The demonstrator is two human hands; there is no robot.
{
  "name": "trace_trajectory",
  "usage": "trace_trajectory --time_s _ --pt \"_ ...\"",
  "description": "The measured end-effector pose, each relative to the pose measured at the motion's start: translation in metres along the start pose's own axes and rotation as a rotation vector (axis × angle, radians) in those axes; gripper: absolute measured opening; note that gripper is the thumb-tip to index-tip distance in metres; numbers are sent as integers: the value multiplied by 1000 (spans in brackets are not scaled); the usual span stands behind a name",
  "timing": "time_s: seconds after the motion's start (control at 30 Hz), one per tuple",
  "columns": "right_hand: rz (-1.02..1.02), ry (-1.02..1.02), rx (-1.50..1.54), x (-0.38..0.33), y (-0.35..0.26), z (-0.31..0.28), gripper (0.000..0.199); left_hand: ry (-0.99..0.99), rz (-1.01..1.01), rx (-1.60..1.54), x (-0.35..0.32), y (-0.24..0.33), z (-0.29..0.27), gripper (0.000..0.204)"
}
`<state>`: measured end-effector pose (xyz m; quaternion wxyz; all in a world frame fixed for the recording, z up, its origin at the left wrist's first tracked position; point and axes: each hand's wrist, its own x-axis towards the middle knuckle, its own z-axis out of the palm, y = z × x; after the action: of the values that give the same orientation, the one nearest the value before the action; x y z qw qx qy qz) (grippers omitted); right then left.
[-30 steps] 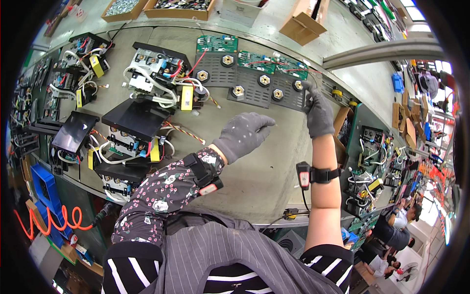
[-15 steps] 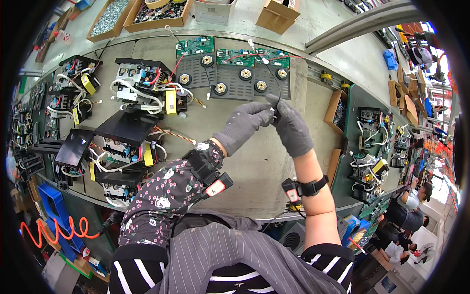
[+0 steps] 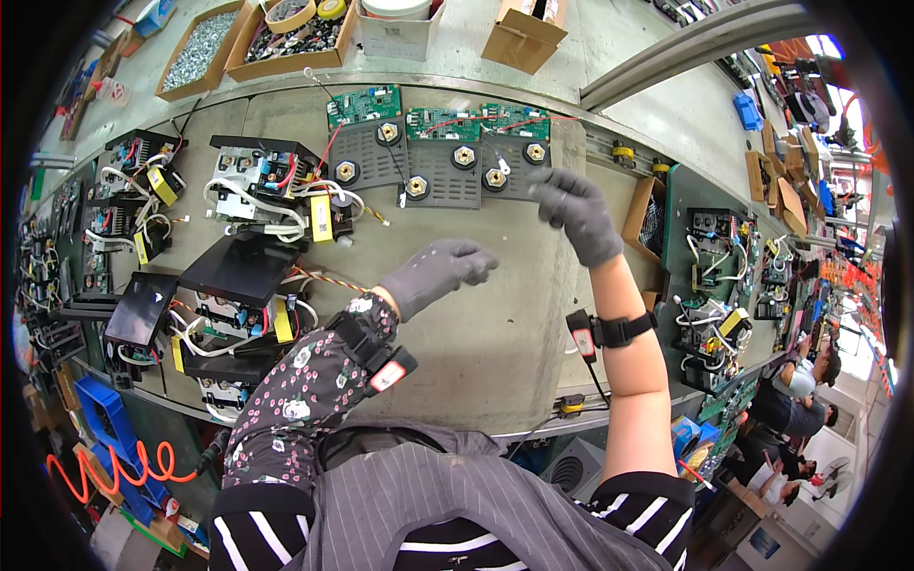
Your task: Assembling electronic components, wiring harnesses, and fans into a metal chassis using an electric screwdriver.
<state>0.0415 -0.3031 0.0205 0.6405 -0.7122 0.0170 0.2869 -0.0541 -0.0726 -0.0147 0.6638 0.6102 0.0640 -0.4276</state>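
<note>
Both my hands wear grey gloves over the bench. My left hand (image 3: 443, 274) hovers above the bare middle, its fingers loosely bent with nothing visible in them. Farther right, my right hand (image 3: 577, 217) is raised beside the rightmost grey slotted plate (image 3: 517, 181), fingers slightly apart and without a visible object. A black wire (image 3: 495, 150) with a pale ring-like end lies over that plate. Three slotted plates stand side by side, each with black round posts topped by brass-coloured nuts (image 3: 464, 156). Behind them are green circuit boards (image 3: 443, 126) with red wires.
Wired assemblies with black covers (image 3: 243, 266) and yellow labels crowd the left side. More assemblies (image 3: 709, 247) stand on a green board at right. Along the back are a box of small metal parts (image 3: 203, 52), a parts box with tape rolls (image 3: 290, 38) and a cardboard box (image 3: 524, 40).
My hands have drawn apart, the left nearer and leftward, the right to the right. The black wire they were holding is let go and lies on the right plate.
</note>
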Motion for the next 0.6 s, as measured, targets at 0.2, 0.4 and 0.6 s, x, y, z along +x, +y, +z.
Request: trace_trajectory --time_s 0.2,0.4,0.6 --pt "-155 368 111 73 27 -12 17 -8 -152 -11 -13 -46 -15 30" --pt "-69 461 -171 100 35 -8 16 14 -136 -187 -16 -60 -19 27" --pt "-315 515 -796 107 55 -32 30 -33 -86 -89 -4 -72 -17 34"
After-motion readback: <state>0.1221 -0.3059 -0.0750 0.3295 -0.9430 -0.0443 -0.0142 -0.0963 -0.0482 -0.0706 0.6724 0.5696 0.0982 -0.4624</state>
